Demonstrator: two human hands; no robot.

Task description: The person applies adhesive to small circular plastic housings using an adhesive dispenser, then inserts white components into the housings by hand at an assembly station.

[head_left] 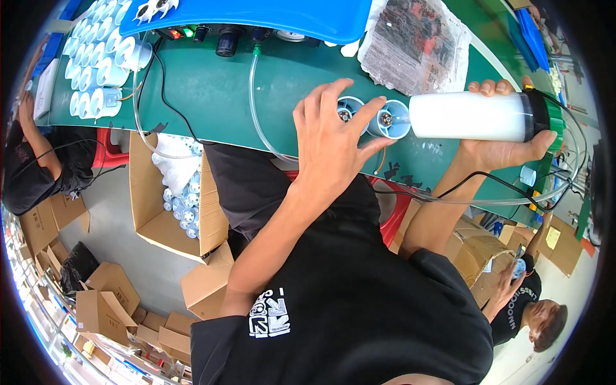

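Two light blue round plastic housings stand side by side on the green table, the nearer to the nozzle being the right housing and the other the left housing. Each has a dark metal centre. Thumb and index finger of my left hand curl around the right housing, with the other fingers bent by the left one. Wrapped round a thick white glue syringe is my right hand. The syringe lies nearly level, its black and green cap to the right and its narrow tip over the right housing's centre.
Rows of light blue housings fill the table's far left. A blue tray covers a dispenser with knobs; a clear hose runs from it. Stained paper lies behind. An open carton holds more parts. Co-workers sit at both sides.
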